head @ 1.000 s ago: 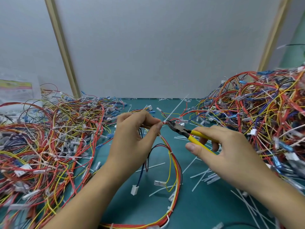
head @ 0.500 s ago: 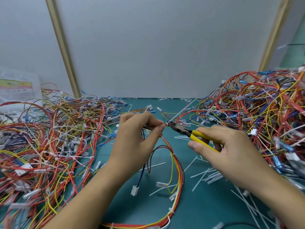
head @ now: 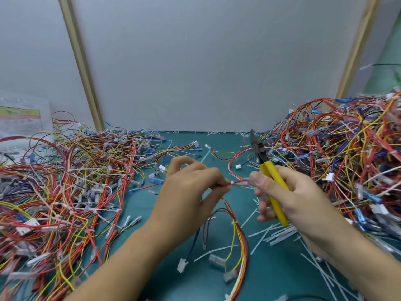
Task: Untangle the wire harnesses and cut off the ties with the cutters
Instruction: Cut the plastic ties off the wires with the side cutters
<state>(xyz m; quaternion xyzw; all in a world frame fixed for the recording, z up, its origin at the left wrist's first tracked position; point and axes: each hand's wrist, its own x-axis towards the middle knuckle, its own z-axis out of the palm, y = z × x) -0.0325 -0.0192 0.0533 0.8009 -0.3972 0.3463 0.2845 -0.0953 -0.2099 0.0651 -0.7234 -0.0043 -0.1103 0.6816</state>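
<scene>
table (head: 277, 279): tangled piles (head: 65, 192) at 9 and 3 o'clock. harness (head: 240, 231) at centre, loop trailing to 6. left hand (head: 191, 192) pinches it; right hand (head: 299, 200) grips cutters (head: 272, 177), nose at 12. likely exposing the tie (head: 232, 183); next, swing blades onto it.

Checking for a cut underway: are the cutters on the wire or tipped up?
Tipped up: right hand holds the cutters nose-up, away from the held harness.

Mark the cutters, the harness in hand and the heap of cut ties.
cutters (head: 269, 170): head view, on the yellow handle.
harness (head: 244, 244): head view, on the red wires of its loop.
cut ties (head: 280, 234): head view, on the middle of the white strips.
</scene>
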